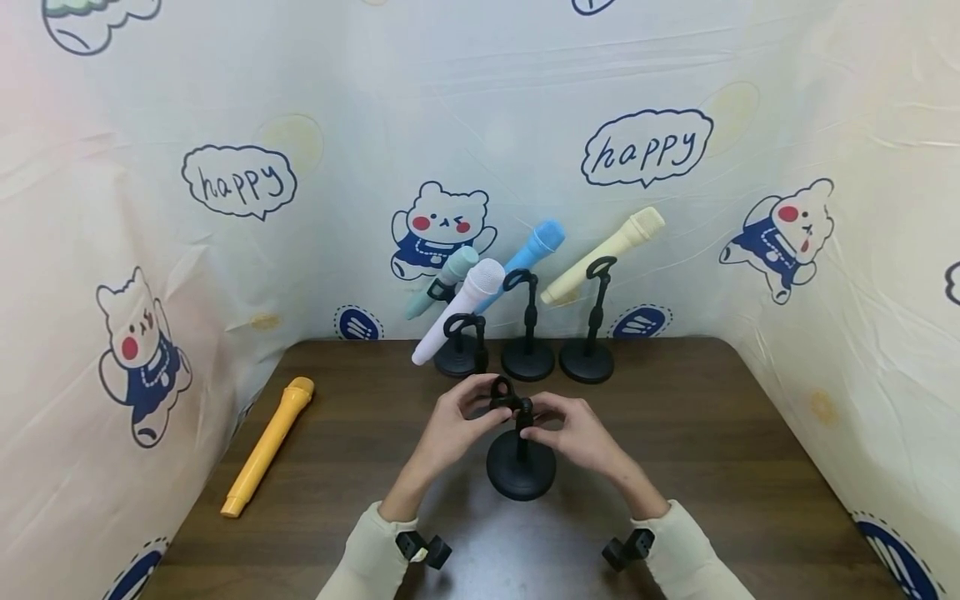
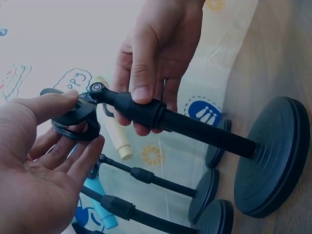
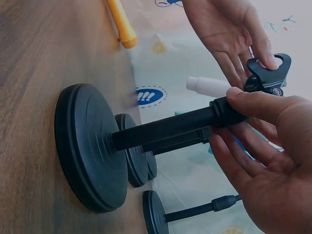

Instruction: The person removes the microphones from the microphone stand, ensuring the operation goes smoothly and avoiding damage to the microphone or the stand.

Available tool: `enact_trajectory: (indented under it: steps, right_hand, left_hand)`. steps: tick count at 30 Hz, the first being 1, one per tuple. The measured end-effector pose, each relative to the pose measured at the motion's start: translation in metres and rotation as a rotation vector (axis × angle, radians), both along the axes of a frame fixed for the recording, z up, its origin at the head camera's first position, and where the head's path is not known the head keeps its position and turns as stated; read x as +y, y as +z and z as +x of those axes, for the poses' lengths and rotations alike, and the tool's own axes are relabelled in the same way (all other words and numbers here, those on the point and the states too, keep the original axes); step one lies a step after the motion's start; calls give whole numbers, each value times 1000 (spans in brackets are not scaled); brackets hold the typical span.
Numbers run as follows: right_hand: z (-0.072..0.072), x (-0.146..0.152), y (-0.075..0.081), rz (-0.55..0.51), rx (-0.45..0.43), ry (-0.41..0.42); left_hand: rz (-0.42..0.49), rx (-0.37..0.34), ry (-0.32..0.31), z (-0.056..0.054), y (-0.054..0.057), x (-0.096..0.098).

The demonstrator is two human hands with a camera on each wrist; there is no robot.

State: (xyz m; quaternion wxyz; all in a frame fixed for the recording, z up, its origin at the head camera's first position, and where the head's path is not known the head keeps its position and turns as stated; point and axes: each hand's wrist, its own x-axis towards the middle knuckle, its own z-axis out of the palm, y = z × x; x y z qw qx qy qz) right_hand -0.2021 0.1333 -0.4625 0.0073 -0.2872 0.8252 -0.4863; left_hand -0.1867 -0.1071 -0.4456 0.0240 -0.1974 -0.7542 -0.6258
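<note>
A black microphone stand (image 1: pixel 521 467) with a round base stands upright on the table between both hands. My left hand (image 1: pixel 456 423) pinches the clip (image 2: pixel 80 114) at its top, thumb on one side and fingers on the other. With thumb and fingers, my right hand (image 1: pixel 577 429) grips the collar (image 3: pixel 226 112) on the stand's pole, just below the clip's joint. No microphone sits in this clip. Behind it, a white microphone (image 1: pixel 461 308), a teal one (image 1: pixel 454 268), a blue one (image 1: pixel 534 248) and a pale yellow one (image 1: pixel 607 252) lean in other stands.
An orange-yellow microphone (image 1: pixel 268 446) lies on the left side of the brown wooden table (image 1: pixel 712 483). Several black stands, among them one at the right (image 1: pixel 587 361), stand along the back edge. A printed curtain (image 1: pixel 337 125) hangs behind and at both sides.
</note>
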Motion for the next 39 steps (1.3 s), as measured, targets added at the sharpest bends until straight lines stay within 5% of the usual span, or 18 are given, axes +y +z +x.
enact_trajectory:
  steps: [14, 39]
  right_hand:
    - [6, -17, 0, 17, 77, -189]
    - [11, -28, 0, 25, 74, -318]
  left_hand:
    - [-3, 6, 15, 0, 0, 1]
    - [-4, -45, 40, 3, 2, 2]
